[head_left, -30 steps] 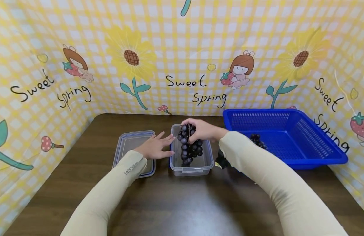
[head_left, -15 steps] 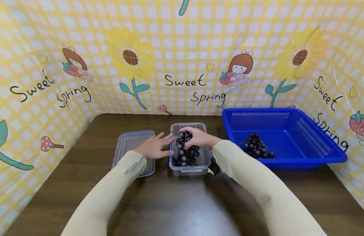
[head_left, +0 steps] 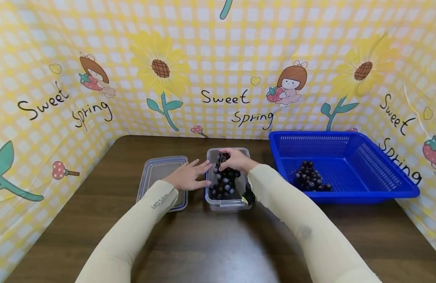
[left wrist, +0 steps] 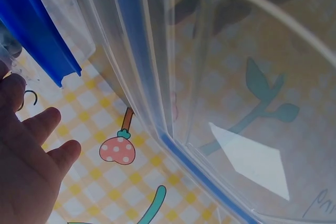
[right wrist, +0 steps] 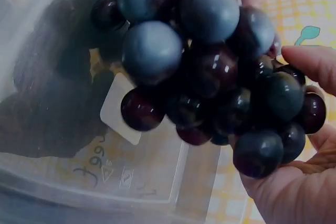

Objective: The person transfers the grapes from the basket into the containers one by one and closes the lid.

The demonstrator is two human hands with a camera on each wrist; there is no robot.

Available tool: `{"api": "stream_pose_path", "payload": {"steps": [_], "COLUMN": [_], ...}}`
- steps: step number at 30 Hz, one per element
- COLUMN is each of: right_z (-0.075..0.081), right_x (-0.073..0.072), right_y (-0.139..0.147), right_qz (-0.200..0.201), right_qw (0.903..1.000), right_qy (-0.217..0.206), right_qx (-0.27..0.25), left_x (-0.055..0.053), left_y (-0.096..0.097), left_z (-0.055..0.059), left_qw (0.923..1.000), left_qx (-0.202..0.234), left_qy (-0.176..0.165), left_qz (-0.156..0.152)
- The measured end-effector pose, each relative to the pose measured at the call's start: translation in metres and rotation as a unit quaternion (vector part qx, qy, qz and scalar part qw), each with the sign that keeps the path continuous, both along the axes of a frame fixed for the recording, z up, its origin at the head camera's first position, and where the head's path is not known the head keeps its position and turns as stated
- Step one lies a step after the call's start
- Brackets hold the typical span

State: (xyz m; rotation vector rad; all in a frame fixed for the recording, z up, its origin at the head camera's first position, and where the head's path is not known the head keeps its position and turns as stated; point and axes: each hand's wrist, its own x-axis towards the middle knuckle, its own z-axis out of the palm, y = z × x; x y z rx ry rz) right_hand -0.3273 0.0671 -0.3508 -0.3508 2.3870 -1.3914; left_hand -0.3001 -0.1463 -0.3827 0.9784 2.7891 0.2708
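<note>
A bunch of dark purple grapes (head_left: 225,184) hangs down into the clear plastic food container (head_left: 232,203), with its lower grapes at the container floor. My right hand (head_left: 235,160) pinches the bunch near its top end; in the right wrist view, thumb and fingers are around one end of the grapes (right wrist: 210,72). My left hand (head_left: 187,176) is spread with straight fingers, fingertips right at the container's left rim. Its forearm and palm overlap a clear lid (head_left: 156,167) with a blue seal. The left wrist view shows the lid (left wrist: 252,145) beside the left hand (left wrist: 26,156).
At the right stands a blue plastic basket (head_left: 345,165) with another bunch of grapes (head_left: 310,176) in its left part. A patterned yellow check cloth (head_left: 218,59) rises behind and along both sides of the brown wooden table (head_left: 211,243).
The right hand has lowered the grapes into the container, then shifted slightly toward its back. The right arm has moved left, uncovering the grapes in the basket. The left hand stays put.
</note>
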Motion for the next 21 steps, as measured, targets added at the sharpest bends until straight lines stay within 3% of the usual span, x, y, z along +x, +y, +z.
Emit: {"api": "stream_pose_path", "payload": {"steps": [5, 12, 15, 21], "right_z": [0.000, 0.012, 0.008, 0.006], "right_x": [0.000, 0.000, -0.001, 0.001], "right_y": [-0.004, -0.002, 0.001, 0.002], "right_qz": [-0.014, -0.018, -0.006, 0.021], "right_qw": [0.9994, 0.9928, 0.9920, 0.9946], "right_qy": [-0.017, -0.118, -0.122, -0.079], "right_qx": [0.027, 0.010, 0.029, 0.065], "left_x": [-0.002, -0.004, -0.002, -0.002], "left_y": [0.001, -0.001, -0.001, 0.001], "left_z": [-0.002, -0.005, -0.007, -0.003], "left_qw": [1.0000, 1.0000, 1.0000, 1.0000], "left_qx": [-0.003, 0.004, 0.007, -0.007], "left_qy": [-0.003, 0.003, 0.000, 0.003], "left_qz": [-0.001, 0.001, 0.002, 0.005]}}
